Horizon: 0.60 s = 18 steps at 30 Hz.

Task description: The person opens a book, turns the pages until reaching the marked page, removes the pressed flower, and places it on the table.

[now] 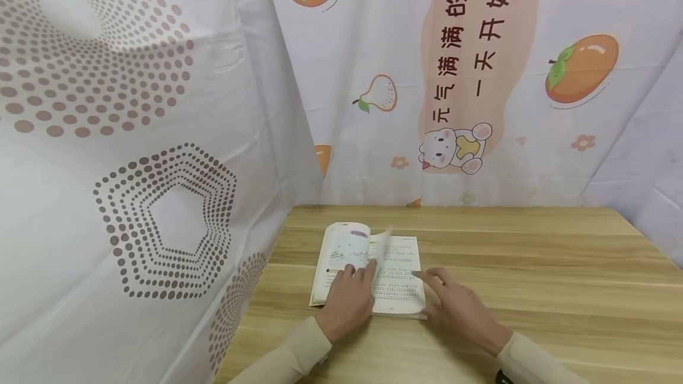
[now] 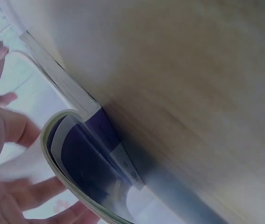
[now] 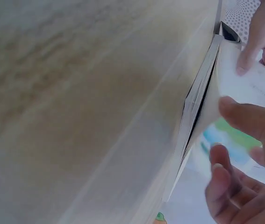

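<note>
An open book [image 1: 397, 289] lies on the table, with a coloured picture on its left page and rows of print on the right. One loose page [image 1: 382, 246] stands raised and blurred near the middle fold. My left hand [image 1: 348, 301] rests over the left page, its fingers stretched toward the fold and touching the foot of the raised page. At the book's right edge is my right hand [image 1: 460, 307]; its thumb touches the lower page edge [image 3: 211, 109] in the right wrist view, while the fingers stay apart from the thumb. The left wrist view shows the bent dark-blue cover [image 2: 88, 154].
The wooden table [image 1: 533, 277] extends to the right of the book. A white curtain with dot patterns [image 1: 176, 218] hangs along the left side. Another curtain, printed with fruit and a cartoon animal [image 1: 453, 150], hangs behind the table.
</note>
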{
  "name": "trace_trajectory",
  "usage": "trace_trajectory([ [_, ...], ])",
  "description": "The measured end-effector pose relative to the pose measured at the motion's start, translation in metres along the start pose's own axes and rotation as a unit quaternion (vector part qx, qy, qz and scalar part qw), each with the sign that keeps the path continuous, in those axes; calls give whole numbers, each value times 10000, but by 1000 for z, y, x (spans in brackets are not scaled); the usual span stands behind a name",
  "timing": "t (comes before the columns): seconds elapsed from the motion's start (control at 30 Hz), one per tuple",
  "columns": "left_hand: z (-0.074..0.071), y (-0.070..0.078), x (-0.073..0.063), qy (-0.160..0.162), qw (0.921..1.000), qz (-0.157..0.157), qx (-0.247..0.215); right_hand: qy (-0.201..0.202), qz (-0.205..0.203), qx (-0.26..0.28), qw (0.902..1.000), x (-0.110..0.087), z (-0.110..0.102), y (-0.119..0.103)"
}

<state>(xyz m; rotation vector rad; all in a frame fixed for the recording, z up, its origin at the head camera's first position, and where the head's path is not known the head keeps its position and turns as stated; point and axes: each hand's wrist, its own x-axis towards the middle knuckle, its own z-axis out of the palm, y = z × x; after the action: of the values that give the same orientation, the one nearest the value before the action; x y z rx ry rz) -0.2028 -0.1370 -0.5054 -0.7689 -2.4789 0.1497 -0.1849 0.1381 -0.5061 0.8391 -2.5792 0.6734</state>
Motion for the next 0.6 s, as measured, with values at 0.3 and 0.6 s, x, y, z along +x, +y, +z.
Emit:
trace_trajectory([
  [0.3, 1, -7, -2, 904, 9954, -98, -310, -382, -465, -187, 9980, -3, 3, 2],
  [0.6, -3, -10, -2, 363, 9991, -194, 37, -778, -523, -296, 9952, -1, 2, 4],
])
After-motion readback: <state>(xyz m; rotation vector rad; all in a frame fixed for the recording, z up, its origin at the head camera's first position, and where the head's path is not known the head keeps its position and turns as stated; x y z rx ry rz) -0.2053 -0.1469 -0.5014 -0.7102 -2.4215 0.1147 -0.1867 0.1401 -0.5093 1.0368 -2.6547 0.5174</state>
